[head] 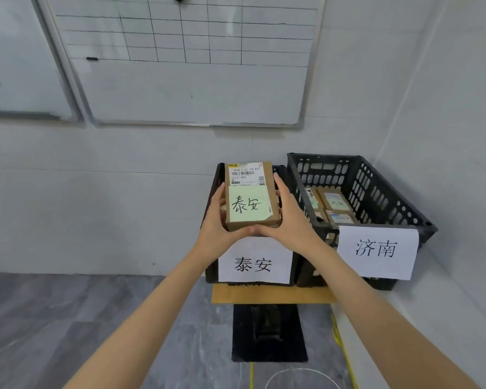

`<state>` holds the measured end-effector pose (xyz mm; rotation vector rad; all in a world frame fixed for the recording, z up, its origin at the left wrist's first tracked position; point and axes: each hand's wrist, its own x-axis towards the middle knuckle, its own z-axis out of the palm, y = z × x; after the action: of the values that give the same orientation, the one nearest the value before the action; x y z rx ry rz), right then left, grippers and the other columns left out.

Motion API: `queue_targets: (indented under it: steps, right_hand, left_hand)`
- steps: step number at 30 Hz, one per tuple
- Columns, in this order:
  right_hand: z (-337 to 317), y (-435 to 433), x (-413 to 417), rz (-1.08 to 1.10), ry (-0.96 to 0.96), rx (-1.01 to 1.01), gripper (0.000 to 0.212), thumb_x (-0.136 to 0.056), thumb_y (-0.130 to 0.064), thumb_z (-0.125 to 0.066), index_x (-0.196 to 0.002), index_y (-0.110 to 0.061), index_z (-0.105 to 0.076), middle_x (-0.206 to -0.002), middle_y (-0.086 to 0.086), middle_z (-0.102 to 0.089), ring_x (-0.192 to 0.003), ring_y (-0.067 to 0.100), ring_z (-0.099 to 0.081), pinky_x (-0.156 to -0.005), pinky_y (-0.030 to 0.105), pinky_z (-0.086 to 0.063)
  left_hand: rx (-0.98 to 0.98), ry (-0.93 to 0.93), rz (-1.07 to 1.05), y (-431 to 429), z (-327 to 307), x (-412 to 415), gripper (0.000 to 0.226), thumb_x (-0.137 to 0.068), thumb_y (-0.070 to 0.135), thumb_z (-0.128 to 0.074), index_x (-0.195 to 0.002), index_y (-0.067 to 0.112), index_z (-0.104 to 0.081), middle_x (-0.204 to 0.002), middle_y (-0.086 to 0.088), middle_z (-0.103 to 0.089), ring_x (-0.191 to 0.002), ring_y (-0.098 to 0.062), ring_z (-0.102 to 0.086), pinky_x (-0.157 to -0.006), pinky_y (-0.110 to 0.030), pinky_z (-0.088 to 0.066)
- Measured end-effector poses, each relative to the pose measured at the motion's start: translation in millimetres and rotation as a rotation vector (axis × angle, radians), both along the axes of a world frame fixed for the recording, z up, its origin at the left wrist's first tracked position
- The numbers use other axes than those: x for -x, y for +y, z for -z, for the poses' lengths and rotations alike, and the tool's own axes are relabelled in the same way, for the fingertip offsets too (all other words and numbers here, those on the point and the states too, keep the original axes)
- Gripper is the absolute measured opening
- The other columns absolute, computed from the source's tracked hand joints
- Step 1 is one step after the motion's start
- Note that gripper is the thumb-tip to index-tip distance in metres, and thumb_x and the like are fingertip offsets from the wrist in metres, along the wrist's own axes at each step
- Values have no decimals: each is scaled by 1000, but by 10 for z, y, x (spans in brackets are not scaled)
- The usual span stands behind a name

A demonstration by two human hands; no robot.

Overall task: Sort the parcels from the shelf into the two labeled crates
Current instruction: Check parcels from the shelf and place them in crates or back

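A brown cardboard parcel (251, 196) with a shipping label and a green note reading 泰安 is held above the left black crate (212, 189). My left hand (218, 223) grips its left side and my right hand (288, 217) grips its right side, thumbs meeting under the near edge. The left crate carries a white sign reading 泰安 (254, 262); its inside is hidden behind the parcel. The right black crate (376, 192) has a white sign reading 济南 (376, 249) and holds several brown parcels (334, 206).
Both crates stand on a brown board (270, 294) over a black stand (268, 332) in the room's corner. Whiteboards (185, 66) hang on the wall behind. Yellow cables (345, 352) run on the grey tiled floor at the right.
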<state>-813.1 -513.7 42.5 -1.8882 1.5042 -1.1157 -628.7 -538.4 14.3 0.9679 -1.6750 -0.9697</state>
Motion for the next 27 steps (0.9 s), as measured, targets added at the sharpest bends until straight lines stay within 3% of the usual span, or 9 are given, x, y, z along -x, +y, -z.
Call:
queue_targets:
  steps: [2,6,8,10,12,14,17,22,27]
  right_hand:
    - [-14,-265,38,15,20,1,120,-69,-38,-88,-156,-37,-5,-153,-9,-34,-135,-2,-34,-114,42,-36]
    - [-116,-824,91,10,38,32,114,-68,-35,-90,-155,-31,-17,-147,-6,-44,-141,13,-34,-112,51,-37]
    - [-144,-1078,122,44,52,58,110,-69,-31,-90,-153,-39,-19,-144,-18,-45,-139,4,-35,-112,39,-40]
    - [-144,-1282,158,80,68,98,106,-71,-25,-88,-140,-60,-17,-129,-49,-36,-127,-23,-28,-102,8,-36]
    - [-129,-1445,186,120,84,83,103,-71,-23,-88,-130,-66,-14,-117,-58,-29,-118,-33,-21,-95,4,-31]
    - [-116,-1623,213,137,67,44,103,-71,-26,-88,-136,-60,-15,-125,-47,-34,-128,-21,-25,-104,20,-34]
    - [-80,-1911,260,90,63,-32,107,-68,-36,-89,-151,-36,-22,-145,-7,-46,-140,15,-36,-110,49,-41]
    - [126,-2307,343,63,189,-184,121,-71,-41,-86,-157,-29,-2,-154,6,-35,-135,22,-44,-107,49,-43]
    - [314,-2616,455,-17,246,-239,114,-81,-31,-79,-157,-28,6,-159,5,-22,-141,22,-35,-113,48,-35]
  left_hand:
    - [17,-9,15,-325,2,64,110,-67,28,-87,-151,25,-16,-142,6,-45,-131,-4,-41,-102,-24,-43]
    - [-10,-11,46,-966,-47,177,105,-67,29,-85,-149,30,-19,-141,9,-44,-128,5,-38,-99,-16,-38]
    - [7,-32,57,-1285,-80,216,100,-71,24,-84,-146,36,-18,-139,11,-45,-126,9,-38,-97,-14,-38]
    - [23,-46,71,-1577,-110,251,98,-73,21,-83,-146,36,-20,-138,12,-46,-127,6,-39,-98,-17,-39]
    - [37,-57,83,-1791,-116,297,97,-73,21,-83,-144,42,-21,-137,16,-46,-127,7,-38,-97,-16,-40]
    - [39,-65,97,-1954,-94,337,95,-73,23,-84,-142,45,-23,-134,22,-46,-124,12,-38,-91,-10,-41]
    - [8,-65,125,-2161,-28,374,98,-73,27,-84,-149,31,-23,-137,15,-45,-125,10,-39,-94,-12,-39]
    - [-27,-117,151,-2349,88,394,99,-74,24,-82,-152,21,-20,-142,5,-43,-129,-6,-41,-104,-25,-39]
    - [-185,-147,161,-2559,123,313,87,-85,25,-72,-152,35,-18,-143,3,-41,-126,-12,-46,-105,-35,-39]
